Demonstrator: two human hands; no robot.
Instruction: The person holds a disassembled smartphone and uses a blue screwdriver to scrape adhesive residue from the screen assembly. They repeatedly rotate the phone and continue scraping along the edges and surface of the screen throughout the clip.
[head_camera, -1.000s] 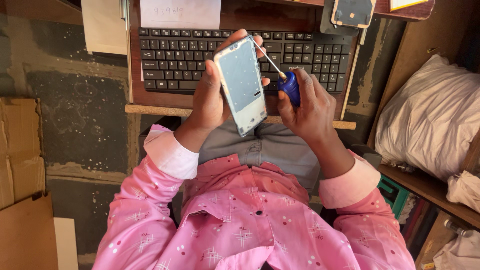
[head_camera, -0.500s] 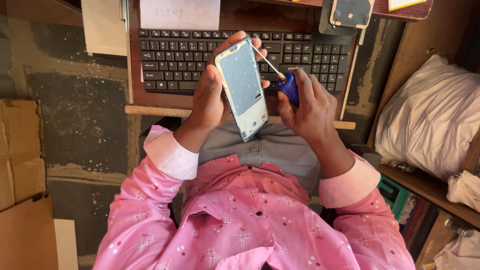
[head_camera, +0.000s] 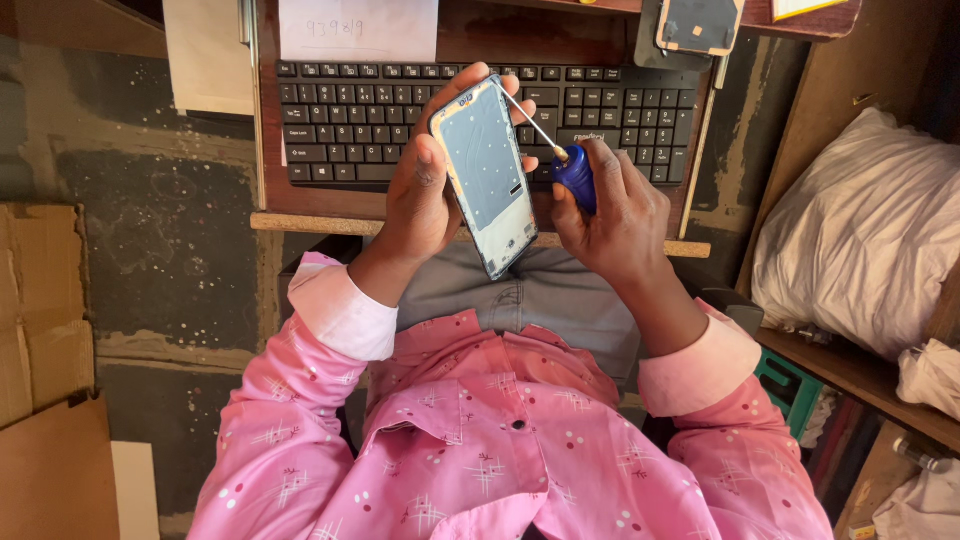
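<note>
My left hand (head_camera: 418, 190) grips an opened phone frame (head_camera: 488, 175), held upright with its pale grey inner side facing me. My right hand (head_camera: 615, 215) is closed around a small screwdriver with a blue handle (head_camera: 577, 178). The thin metal shaft runs up and left, and its tip touches the upper right edge of the phone frame. Both hands hover over my lap, just in front of a black keyboard (head_camera: 350, 125). Pink patterned sleeves with lighter cuffs cover my forearms.
The keyboard lies on a brown pull-out tray (head_camera: 300, 222) with a white paper note (head_camera: 357, 28) behind it. A dark phone part (head_camera: 700, 25) rests at the desk's top right. A white stuffed bag (head_camera: 860, 235) sits on a shelf to the right. Cardboard (head_camera: 40, 330) lies left.
The phone frame and screwdriver have stayed almost still; the screwdriver tip remains at the frame's upper right edge, with only a slight shift of both hands.
</note>
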